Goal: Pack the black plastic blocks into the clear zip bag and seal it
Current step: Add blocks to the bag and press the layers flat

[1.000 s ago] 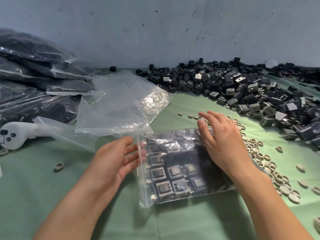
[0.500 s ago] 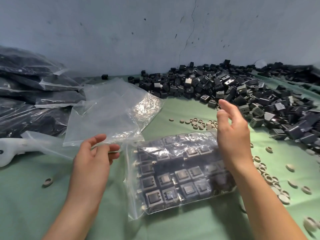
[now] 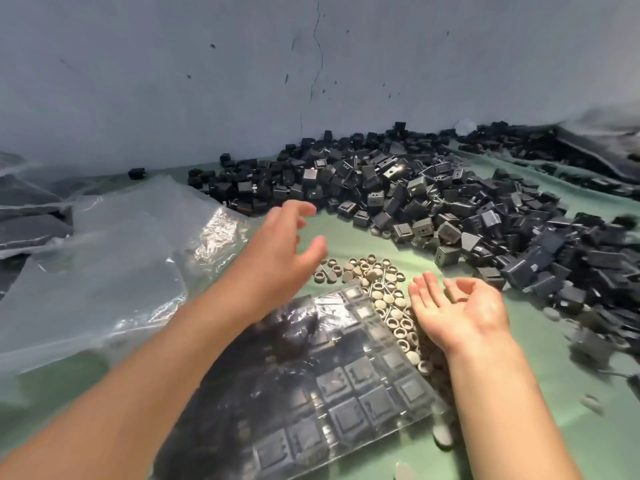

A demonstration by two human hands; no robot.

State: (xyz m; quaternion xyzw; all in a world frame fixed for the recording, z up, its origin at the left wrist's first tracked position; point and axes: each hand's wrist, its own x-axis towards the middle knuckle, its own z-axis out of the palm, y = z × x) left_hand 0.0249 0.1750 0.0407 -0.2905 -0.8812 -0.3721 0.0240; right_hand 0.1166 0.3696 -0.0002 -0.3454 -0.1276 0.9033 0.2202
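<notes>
A clear zip bag [image 3: 332, 386] filled with black plastic blocks lies flat on the green cloth in front of me. A large heap of loose black blocks [image 3: 433, 206] spreads across the back and right. My left hand [image 3: 280, 244] hovers open above the cloth, fingers spread, reaching toward the near edge of the heap and holding nothing. My right hand [image 3: 457, 310] is palm up and open, empty, just right of the bag's far corner above the small rings.
Empty clear bags [image 3: 114, 258] lie in a loose stack at the left, with filled dark bags [image 3: 27, 209] behind them. Small beige rings [image 3: 377, 289] are scattered between the bag and the heap. A grey wall [image 3: 242, 81] closes off the back.
Both hands have let go of the filled bag. My left hand moved forward and right across it toward the heap; my right hand turned palm up. The view shifted right.
</notes>
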